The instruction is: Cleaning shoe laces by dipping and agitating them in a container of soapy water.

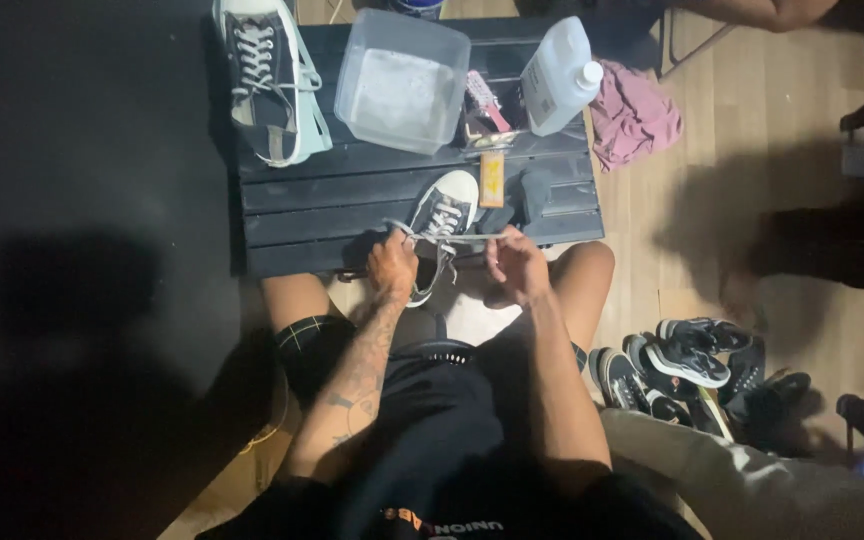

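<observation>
while hands (392, 262) lace a sneaker (439, 218), tub (402, 80) and jug (557, 75) stand behind.

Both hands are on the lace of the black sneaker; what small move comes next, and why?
Probably draw the lace further out: the left hand and right hand hold it stretched between them beside the sneaker at the table edge, and more lacing shows on the sneaker.

Black sneaker (439, 222) with white toe and laces, black slatted table (352, 190), pink cloth (634, 115).

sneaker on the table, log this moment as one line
left hand: grips lace | right hand: grips lace | sneaker: on black table
</observation>
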